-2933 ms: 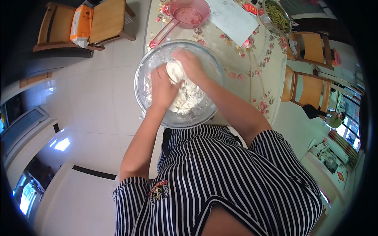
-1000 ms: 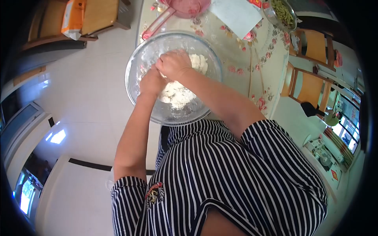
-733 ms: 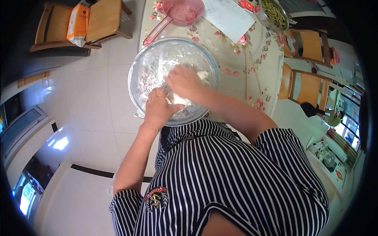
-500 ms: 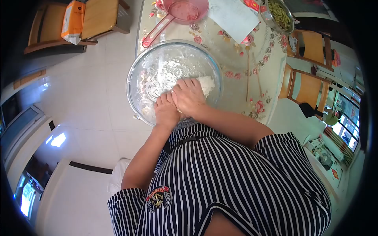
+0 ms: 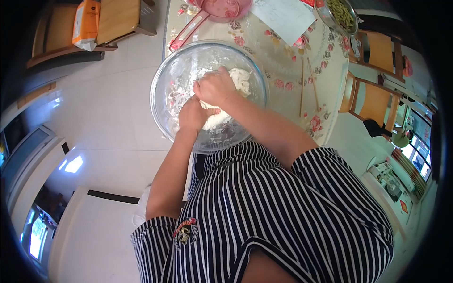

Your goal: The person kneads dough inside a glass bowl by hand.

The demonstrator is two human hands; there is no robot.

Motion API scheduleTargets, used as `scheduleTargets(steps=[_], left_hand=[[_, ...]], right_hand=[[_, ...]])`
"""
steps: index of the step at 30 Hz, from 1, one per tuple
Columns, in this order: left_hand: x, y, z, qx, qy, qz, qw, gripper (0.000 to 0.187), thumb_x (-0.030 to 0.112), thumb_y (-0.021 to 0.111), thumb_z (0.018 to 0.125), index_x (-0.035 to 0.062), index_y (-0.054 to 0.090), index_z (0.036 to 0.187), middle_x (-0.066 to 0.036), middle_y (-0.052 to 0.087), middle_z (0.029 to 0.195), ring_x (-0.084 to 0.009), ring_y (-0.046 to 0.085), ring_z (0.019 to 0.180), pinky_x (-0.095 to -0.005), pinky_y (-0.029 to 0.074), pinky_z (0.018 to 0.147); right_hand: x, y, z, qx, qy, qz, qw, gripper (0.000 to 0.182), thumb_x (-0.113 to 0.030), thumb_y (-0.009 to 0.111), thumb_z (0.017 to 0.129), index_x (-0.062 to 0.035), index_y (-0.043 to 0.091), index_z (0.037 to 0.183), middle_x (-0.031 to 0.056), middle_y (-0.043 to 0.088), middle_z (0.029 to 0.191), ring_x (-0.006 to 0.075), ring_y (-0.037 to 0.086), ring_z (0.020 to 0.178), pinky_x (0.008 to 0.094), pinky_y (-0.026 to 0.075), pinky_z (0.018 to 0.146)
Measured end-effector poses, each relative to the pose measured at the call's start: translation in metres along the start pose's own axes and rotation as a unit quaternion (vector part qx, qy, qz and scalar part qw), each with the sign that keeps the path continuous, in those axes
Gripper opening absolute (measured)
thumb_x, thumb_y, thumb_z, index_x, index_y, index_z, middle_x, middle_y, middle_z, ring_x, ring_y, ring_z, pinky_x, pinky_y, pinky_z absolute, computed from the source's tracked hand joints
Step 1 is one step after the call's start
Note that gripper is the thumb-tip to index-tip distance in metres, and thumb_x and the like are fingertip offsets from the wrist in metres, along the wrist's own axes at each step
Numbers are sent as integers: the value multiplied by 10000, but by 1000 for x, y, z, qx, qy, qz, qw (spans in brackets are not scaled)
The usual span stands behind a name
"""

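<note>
A large clear bowl (image 5: 158,111) at the table's edge holds pale dough (image 5: 240,81) and loose flour smeared over its inside. My right hand (image 5: 215,88) is closed on the dough near the middle of the bowl, its fingers curled under and mostly hidden. Just below and to the left, my left hand (image 5: 192,115) grips the nearer part of the dough, with the thumb lying across it. The two hands touch or nearly touch. Dough shows to the right of my right hand and below my left thumb.
Beyond the bowl, a red-pink handled strainer or scoop (image 5: 191,29) lies on the flowered tablecloth (image 5: 283,70). White paper (image 5: 285,21), a metal bowl of green food (image 5: 325,14) and two thin sticks (image 5: 302,87) are there too. Wooden chairs (image 5: 373,104) stand right; an orange package (image 5: 86,23) rests upper left.
Both hands have shifted farther into the bowl, up and slightly left. My right hand has curled over the dough, and more dough shows beneath my left hand. The camera view has shifted slightly.
</note>
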State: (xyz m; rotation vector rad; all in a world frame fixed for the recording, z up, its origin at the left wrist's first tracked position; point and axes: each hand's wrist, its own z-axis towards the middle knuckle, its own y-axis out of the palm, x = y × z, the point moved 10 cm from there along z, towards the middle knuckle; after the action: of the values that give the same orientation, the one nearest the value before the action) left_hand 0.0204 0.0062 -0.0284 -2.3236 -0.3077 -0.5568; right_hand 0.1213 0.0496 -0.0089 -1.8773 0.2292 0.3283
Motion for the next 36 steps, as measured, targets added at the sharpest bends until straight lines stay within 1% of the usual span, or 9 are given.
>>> scheduleTargets(steps=[3,10,12,14,18,21,28,33,36], left_hand=[[7,-8,2,-30,9,-23,999,862,463,940,674,-13,622,1319,-238,736,1104,-405,687,1099,-458,534,931],[34,-100,-27,207,262,11,943,574,249,847,827,7,629,1300,-189,699,1180,-416,629,1160,-444,494,1049],[36,-119,-46,189,300,15,935,472,165,800,852,43,652,1284,-163,681,1253,-388,620,1196,-438,497,1054],[32,-127,-57,166,339,20,926,398,80,752,878,80,674,1269,-137,663,1326,-359,612,1232,-433,500,1060],[23,-128,-72,252,425,18,869,349,-7,662,853,107,736,1175,-97,720,1186,-316,664,1118,-422,512,1019],[14,-130,-69,284,406,-59,867,375,-25,635,811,118,764,1132,-92,736,1073,-298,677,1023,-421,516,973],[9,-135,-69,311,386,-81,865,419,-27,617,784,127,769,1143,-88,732,1002,-293,669,953,-422,515,933],[14,-132,-68,286,412,-29,865,423,-6,622,782,143,769,1150,-70,723,968,-285,661,922,-419,505,931],[18,-129,-71,281,407,-28,869,385,-1,626,810,134,766,1142,-71,727,975,-288,665,930,-410,499,930]], right_hand=[[-1,3,13,-128,-17,-31,991,476,-389,456,998,-95,795,842,117,766,890,270,727,911,462,438,938],[-11,-125,-47,338,-123,195,912,221,-259,583,959,-68,689,924,127,668,918,345,660,918,467,501,880],[5,-111,-62,223,-67,182,955,186,-233,587,960,-56,642,951,144,662,1053,364,646,948,468,514,862],[24,-33,-71,-107,8,196,975,58,-64,647,875,-46,679,919,172,679,1065,380,663,911,473,535,845],[56,8,-83,-5,20,-53,998,92,-68,661,860,-16,720,907,171,701,978,347,697,898,445,572,802],[-4,51,-81,-165,-74,-217,959,212,-82,695,826,-2,796,995,159,734,1000,314,727,929,433,596,751],[-98,81,-30,-151,-16,95,984,234,-143,619,915,-33,782,1043,147,768,1066,311,752,993,493,591,838],[-5,50,-64,-243,-53,-202,947,239,-146,596,928,-42,771,1053,169,768,987,301,759,940,487,589,829],[41,13,-46,-124,-40,-124,984,224,-141,606,915,-31,775,1013,170,763,946,290,758,911,478,594,768]])
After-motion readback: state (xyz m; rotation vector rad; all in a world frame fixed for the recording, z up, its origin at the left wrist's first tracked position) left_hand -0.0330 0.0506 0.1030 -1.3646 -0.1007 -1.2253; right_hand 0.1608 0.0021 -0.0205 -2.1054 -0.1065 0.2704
